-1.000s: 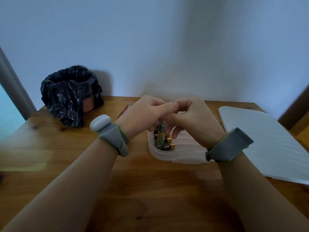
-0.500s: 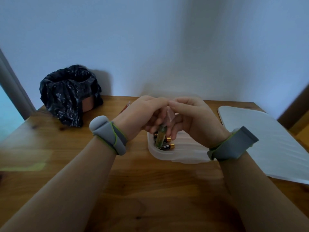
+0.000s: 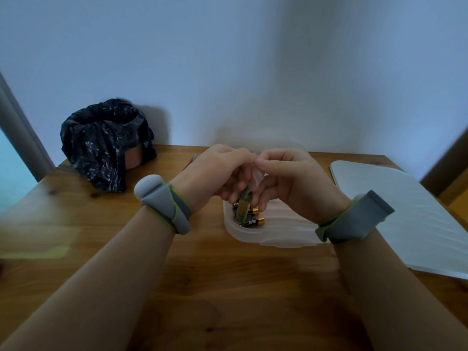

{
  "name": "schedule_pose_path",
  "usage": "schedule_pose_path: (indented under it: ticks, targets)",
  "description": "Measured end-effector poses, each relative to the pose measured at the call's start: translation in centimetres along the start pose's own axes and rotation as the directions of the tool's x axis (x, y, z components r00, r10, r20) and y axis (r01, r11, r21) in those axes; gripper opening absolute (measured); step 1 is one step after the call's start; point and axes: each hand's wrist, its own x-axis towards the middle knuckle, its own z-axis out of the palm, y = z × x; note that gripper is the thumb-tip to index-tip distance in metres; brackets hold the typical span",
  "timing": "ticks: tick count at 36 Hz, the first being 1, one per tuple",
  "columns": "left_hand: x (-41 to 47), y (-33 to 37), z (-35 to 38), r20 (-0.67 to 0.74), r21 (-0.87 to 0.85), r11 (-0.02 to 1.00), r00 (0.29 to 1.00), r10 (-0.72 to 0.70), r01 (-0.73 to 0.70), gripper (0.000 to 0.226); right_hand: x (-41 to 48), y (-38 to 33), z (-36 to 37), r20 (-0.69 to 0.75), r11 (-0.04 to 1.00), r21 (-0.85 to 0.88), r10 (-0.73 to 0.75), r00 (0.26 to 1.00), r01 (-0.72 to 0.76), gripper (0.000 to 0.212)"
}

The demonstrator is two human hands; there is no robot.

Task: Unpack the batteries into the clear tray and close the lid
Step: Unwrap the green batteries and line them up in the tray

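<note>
Milky, see-through white was shown by the clear tray [image 3: 278, 234], with faint ridges striped across its floor. Inside it, black casings tipped with gold were seen on the batteries [image 3: 253, 222]. Just above the tray, yellowish green was picked out on the wrapped pack [image 3: 243, 211], with a glassy, colourless film [image 3: 257, 177] noted over it. Grey edged in lime was worn on the left wristband [image 3: 167, 206] and the right wristband [image 3: 354, 221], either side of the tray. Left of the tray, a black bin bag [image 3: 101, 145] flecked with pale glints was spotted. Right of it, a white, finely ribbed lid [image 3: 405, 219] was seen. Honey-brown wood with dark knots was displayed by the table [image 3: 228, 287].
</note>
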Motion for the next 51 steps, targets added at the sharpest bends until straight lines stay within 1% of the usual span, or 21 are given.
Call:
schedule_pose_path:
  ticks: [6, 11, 16, 23, 26, 30, 32, 34, 35, 36, 39, 42, 44, 46, 51]
  targets:
    - [-0.01, 0.03, 0.16, -0.001, 0.014, 0.999, 0.999, 0.036, -0.036, 0.038, -0.10, -0.11, -0.17, 0.010, 1.000, 0.027, 0.009, 1.000, -0.009, 0.022]
    - [0.04, 0.00, 0.03, -0.015, 0.006, 0.999, 0.999, 0.032, -0.032, 0.043, -0.17, -0.14, -0.06, 0.003, 1.000, -0.005, -0.011, 1.000, 0.011, 0.023]
    - [0.08, -0.08, 0.13, -0.036, 0.057, 0.998, 0.999, 0.039, -0.037, 0.042, -0.06, -0.03, 0.09, -0.015, 0.999, -0.034, -0.003, 1.000, 0.002, 0.020]
    - [0.09, -0.07, 0.00, -0.020, 0.025, 0.999, 1.000, 0.022, -0.022, 0.035, -0.04, -0.03, 0.03, -0.076, 0.997, -0.073, -0.004, 0.997, -0.002, 0.020]
    - [0.02, 0.05, 0.00, -0.009, 0.011, 0.999, 0.999, 0.034, -0.034, 0.033, 0.03, -0.07, 0.02, -0.142, 0.997, -0.083, -0.009, 0.990, -0.003, 0.023]
    - [-0.01, 0.07, 0.25, -0.019, 0.113, 0.988, 0.994, 0.110, -0.108, 0.032, 0.21, 0.06, 0.03, -0.203, 0.997, -0.074, -0.011, 0.979, -0.004, 0.019]
    - [-0.03, 0.02, 0.53, -0.031, 0.182, 0.972, 0.987, 0.157, -0.149, 0.032, 0.26, 0.12, 0.10, -0.200, 0.996, -0.091, -0.003, 0.980, -0.016, 0.027]
    - [-0.05, -0.06, 0.79, -0.027, 0.230, 0.953, 0.978, 0.208, -0.196, 0.031, 0.23, 0.26, 0.33, -0.189, 0.987, -0.161, -0.006, 0.982, -0.025, 0.047]
    - [-0.03, -0.13, 0.86, -0.027, 0.241, 0.946, 0.973, 0.230, -0.217, 0.031, 0.15, 0.28, 0.48, -0.184, 0.979, -0.201, -0.015, 0.983, -0.023, 0.054]
    - [-0.03, -0.21, 0.89, -0.031, 0.243, 0.942, 0.969, 0.245, -0.230, 0.031, 0.05, 0.30, 0.59, -0.175, 0.973, -0.229, -0.026, 0.984, -0.015, 0.055]
    - [-0.06, -0.30, 0.84, -0.024, 0.236, 0.936, 0.962, 0.273, -0.260, 0.028, -0.19, 0.24, 0.66, -0.149, 0.971, -0.239, -0.047, 0.988, 0.010, 0.048]
    - [-0.14, -0.35, 0.82, -0.006, 0.210, 0.944, 0.965, 0.262, -0.255, 0.027, -0.14, 0.35, 0.43, -0.172, 0.970, -0.241, -0.070, 0.983, 0.027, 0.042]
    - [-0.11, -0.41, 0.72, -0.012, 0.199, 0.949, 0.967, 0.253, -0.246, 0.028, -0.09, 0.46, 0.37, -0.178, 0.968, -0.247, -0.077, 0.981, 0.031, 0.035]
    - [-0.06, -0.51, 0.53, -0.015, 0.152, 0.962, 0.973, 0.230, -0.226, 0.025, -0.11, 0.46, 0.39, -0.175, 0.969, -0.246, -0.079, 0.981, 0.034, 0.029]
    - [0.03, -0.47, 0.11, -0.013, 0.042, 0.976, 0.977, 0.215, -0.214, 0.031, -0.20, 0.31, 0.49, -0.166, 0.978, -0.203, -0.084, 0.983, 0.049, 0.027]
